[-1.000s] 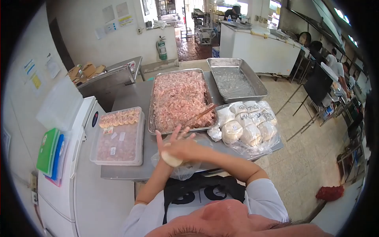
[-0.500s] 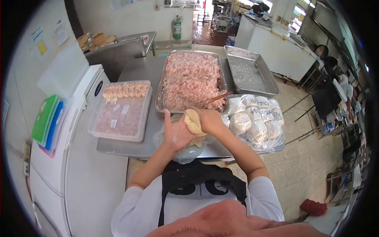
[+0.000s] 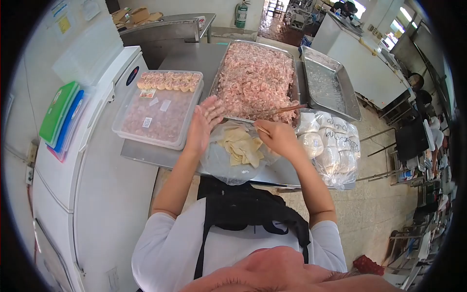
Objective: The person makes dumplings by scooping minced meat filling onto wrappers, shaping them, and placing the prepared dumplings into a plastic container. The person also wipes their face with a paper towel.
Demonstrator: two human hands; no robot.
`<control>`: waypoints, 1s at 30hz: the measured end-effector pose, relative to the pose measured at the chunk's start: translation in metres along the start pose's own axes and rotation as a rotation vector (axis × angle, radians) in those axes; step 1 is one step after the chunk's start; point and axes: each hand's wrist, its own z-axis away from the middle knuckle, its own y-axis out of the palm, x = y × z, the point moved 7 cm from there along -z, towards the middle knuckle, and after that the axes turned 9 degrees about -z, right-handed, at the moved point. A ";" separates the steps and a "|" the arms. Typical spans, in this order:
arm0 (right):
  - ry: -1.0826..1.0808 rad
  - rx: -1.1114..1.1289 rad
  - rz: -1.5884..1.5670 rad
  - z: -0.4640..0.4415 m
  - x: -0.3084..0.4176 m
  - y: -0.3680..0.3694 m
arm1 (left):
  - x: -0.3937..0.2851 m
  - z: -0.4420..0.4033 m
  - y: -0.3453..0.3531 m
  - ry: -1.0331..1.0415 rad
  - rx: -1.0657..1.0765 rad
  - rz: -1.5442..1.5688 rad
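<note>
My left hand is open, fingers spread, between the lidded plastic container and the dough wrappers. My right hand is closed, pinching a small piece of pale dough wrapper at its fingertips. Between and below the hands, a loose pile of pale yellow dough wrappers lies on a clear plastic bag. Just beyond them is a metal tray heaped with ground meat, with a brown stick resting across its near right part. Wrapped round wrapper stacks sit in a bag at the right.
An emptier metal tray stands at the back right of the steel table. A white freezer is on the left, with green and blue folders beside it. Farther back are a fire extinguisher and a person.
The wrapper dough held between both hands is now down in the pile on the bag. My hands have moved apart, and the view has tilted down and shifted.
</note>
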 end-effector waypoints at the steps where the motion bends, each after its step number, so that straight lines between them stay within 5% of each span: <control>1: 0.016 0.008 -0.126 -0.002 0.002 0.004 | 0.007 -0.001 -0.002 -0.002 -0.004 0.000; 4: -0.032 -0.007 -0.422 -0.008 -0.014 0.035 | 0.020 0.004 -0.003 0.016 0.004 -0.238; 6: 0.033 0.064 -0.414 -0.004 -0.024 0.036 | 0.022 0.012 0.008 0.097 0.118 -0.835; 9: 0.046 0.094 -0.381 0.001 -0.032 0.028 | 0.046 0.014 0.009 0.277 0.245 -1.207; 14: -0.086 0.010 -0.451 -0.003 -0.007 0.007 | 0.057 0.011 -0.006 0.277 0.149 -1.292; 16: 0.075 0.237 -1.072 -0.007 0.002 0.023 | 0.048 0.016 -0.006 0.255 0.102 -1.283; 19: 0.117 0.345 -0.839 -0.005 -0.034 0.077 | 0.037 0.024 -0.012 0.241 0.024 -1.260; 20: 0.228 0.369 -0.439 0.007 -0.045 0.084 | 0.041 0.031 -0.009 0.155 0.123 -1.231; 22: 0.099 0.244 -0.401 0.013 -0.058 0.097 | 0.044 0.042 0.002 0.091 0.257 -1.191; 24: -0.040 0.073 -0.375 0.019 -0.061 0.091 | 0.037 0.050 0.020 0.276 0.277 -1.257; 26: -0.023 0.025 -0.495 0.018 -0.051 0.064 | 0.052 0.044 0.008 0.072 0.292 -1.247; 30: -0.003 -0.075 -0.580 0.018 -0.046 0.024 | 0.047 0.022 -0.025 0.035 0.044 -1.042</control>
